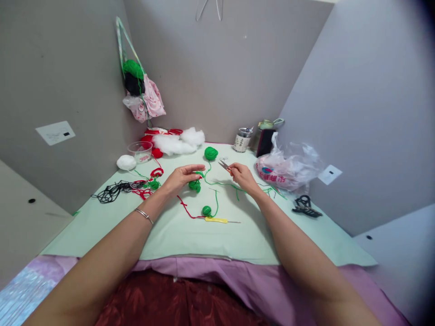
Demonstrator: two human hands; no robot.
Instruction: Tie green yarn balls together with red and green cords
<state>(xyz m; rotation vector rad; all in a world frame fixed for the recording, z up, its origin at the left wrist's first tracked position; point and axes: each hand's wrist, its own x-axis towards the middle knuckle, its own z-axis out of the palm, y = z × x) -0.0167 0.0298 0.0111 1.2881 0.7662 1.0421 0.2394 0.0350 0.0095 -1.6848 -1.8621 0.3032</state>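
Note:
My left hand (183, 177) is closed on a small green crocheted piece (195, 186), which hangs below the fingers with a bit of red at its edge. A green yarn strand leads from it towards a green yarn ball (211, 153). In my right hand (242, 175) is a pair of small scissors (224, 166), blades parted and pointing left towards the left hand, apart from the piece. Nearer me lie a small green crocheted ball (206, 210) with green and red tails and a yellow-handled crochet hook (216, 220).
On the left are black yarn (113, 192), red and green pieces, a white yarn ball (126, 162) and a clear tub (143, 156). White stuffing (176, 142) lies behind. A plastic bag (285, 167), a pen tin (242, 141) and a black hair claw (306, 207) stand right.

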